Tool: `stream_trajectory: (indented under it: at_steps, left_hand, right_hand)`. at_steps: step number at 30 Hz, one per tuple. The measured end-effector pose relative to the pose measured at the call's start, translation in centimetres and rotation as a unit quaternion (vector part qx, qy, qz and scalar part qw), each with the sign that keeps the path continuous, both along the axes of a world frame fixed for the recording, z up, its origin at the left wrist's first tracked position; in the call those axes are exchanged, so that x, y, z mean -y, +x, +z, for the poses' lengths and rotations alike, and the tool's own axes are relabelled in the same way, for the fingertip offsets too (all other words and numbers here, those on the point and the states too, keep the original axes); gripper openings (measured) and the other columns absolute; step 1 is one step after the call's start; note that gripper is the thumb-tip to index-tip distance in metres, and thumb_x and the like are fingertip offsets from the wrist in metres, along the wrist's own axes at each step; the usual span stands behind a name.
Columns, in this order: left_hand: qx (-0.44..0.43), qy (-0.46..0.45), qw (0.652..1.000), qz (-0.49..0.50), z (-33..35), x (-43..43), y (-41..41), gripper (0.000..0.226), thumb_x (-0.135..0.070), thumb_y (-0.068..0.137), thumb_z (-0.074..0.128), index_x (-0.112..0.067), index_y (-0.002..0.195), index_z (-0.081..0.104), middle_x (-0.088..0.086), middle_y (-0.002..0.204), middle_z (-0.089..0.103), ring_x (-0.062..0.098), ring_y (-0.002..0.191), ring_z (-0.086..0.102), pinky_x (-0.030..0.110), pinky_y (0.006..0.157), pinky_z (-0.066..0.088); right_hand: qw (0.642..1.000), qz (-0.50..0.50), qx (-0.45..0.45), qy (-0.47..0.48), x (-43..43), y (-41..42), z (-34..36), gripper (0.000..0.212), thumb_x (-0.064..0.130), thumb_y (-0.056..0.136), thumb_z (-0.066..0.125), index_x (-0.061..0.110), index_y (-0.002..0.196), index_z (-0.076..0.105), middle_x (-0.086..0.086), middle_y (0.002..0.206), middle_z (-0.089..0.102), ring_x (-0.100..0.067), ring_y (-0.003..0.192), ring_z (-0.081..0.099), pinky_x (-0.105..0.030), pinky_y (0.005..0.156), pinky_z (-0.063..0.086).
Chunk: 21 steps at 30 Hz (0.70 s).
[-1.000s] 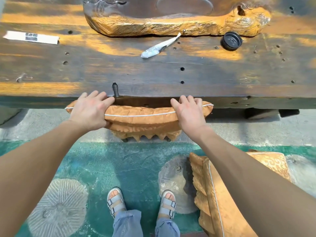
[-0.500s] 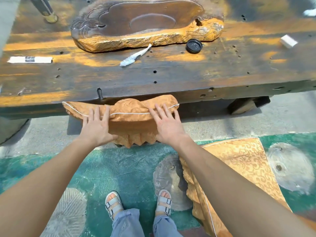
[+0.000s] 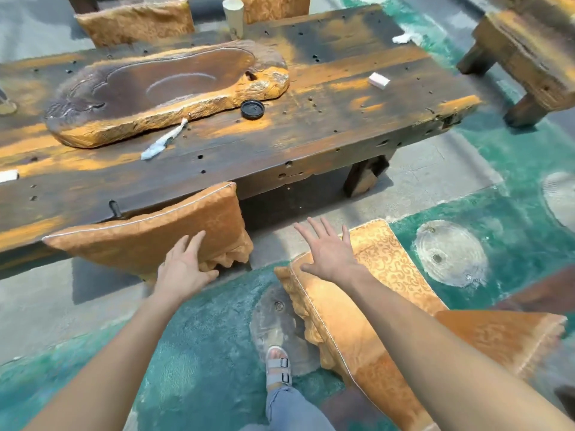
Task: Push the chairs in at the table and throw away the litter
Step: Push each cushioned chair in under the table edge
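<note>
A cushioned orange stool (image 3: 140,241) stands tucked against the long dark wooden table (image 3: 326,141). My left hand (image 3: 183,269) lies against its right end with straight fingers. My right hand (image 3: 326,250) hovers open, fingers spread, over a second orange stool (image 3: 382,275) that stands out from the table on the green floor. Litter lies on the tabletop: a crumpled white wrapper (image 3: 161,141), a black lid (image 3: 252,109), a small white block (image 3: 379,80), a white tissue (image 3: 404,38) and a paper cup (image 3: 233,14).
A carved wooden tea tray (image 3: 130,98) fills the table's middle. More orange stools (image 3: 137,23) stand at the far side. A wooden bench (image 3: 529,54) stands at the upper right. Round stone discs (image 3: 451,253) are set in the floor. A white label (image 3: 8,175) lies at the table's left edge.
Both hands have come off the first stool's top; my right hand has moved right over the second stool. My left hand has slid to the stool's right end. The view has swung right.
</note>
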<state>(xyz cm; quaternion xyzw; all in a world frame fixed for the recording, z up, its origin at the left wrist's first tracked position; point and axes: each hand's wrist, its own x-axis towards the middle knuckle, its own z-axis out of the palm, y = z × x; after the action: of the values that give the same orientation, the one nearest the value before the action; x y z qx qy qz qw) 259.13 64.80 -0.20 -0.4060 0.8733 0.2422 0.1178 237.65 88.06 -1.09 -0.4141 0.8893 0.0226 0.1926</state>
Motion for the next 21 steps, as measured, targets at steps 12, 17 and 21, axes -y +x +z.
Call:
stream_trajectory:
  at_steps: [12, 17, 21]
  left_hand:
    - [-0.062, 0.039, 0.981, -0.179, 0.6, -20.2, -2.3, 0.099, -0.047, 0.078, 0.076, -0.032, 0.159, 0.02, 0.014, 0.165, 0.025, 0.038, 0.149, 0.027, 0.058, 0.115, 0.032]
    - [-0.059, 0.071, 0.966, -0.243, 0.4, -28.8, -3.3, 0.101, -0.047, 0.074, 0.08, -0.032, 0.157, 0.025, 0.013, 0.163, 0.03, 0.039, 0.145, 0.034, 0.057, 0.112, 0.037]
    - [-0.044, 0.095, 0.961, -0.258, -0.2, -34.4, -4.0, 0.101, -0.05, 0.077, 0.078, -0.036, 0.159, 0.019, 0.01, 0.166, 0.022, 0.034, 0.149, 0.029, 0.053, 0.116, 0.032]
  right_hand:
    - [0.987, -0.152, 0.019, 0.051, -22.3, 6.0, 1.6, 0.097, 0.061, 0.088, 0.064, 0.041, 0.16, 0.001, 0.004, 0.171, 0.001, -0.024, 0.157, -0.005, -0.067, 0.121, 0.006]
    - [0.978, -0.201, 0.012, 0.059, -31.2, 7.6, 2.6, 0.094, 0.057, 0.088, 0.068, 0.04, 0.159, 0.009, 0.002, 0.17, 0.009, -0.025, 0.157, 0.001, -0.068, 0.119, 0.009]
    - [0.972, -0.222, 0.004, 0.079, -36.8, 7.0, 3.1, 0.09, 0.05, 0.089, 0.067, 0.039, 0.159, 0.01, 0.002, 0.169, 0.01, -0.026, 0.157, 0.001, -0.069, 0.119, 0.008]
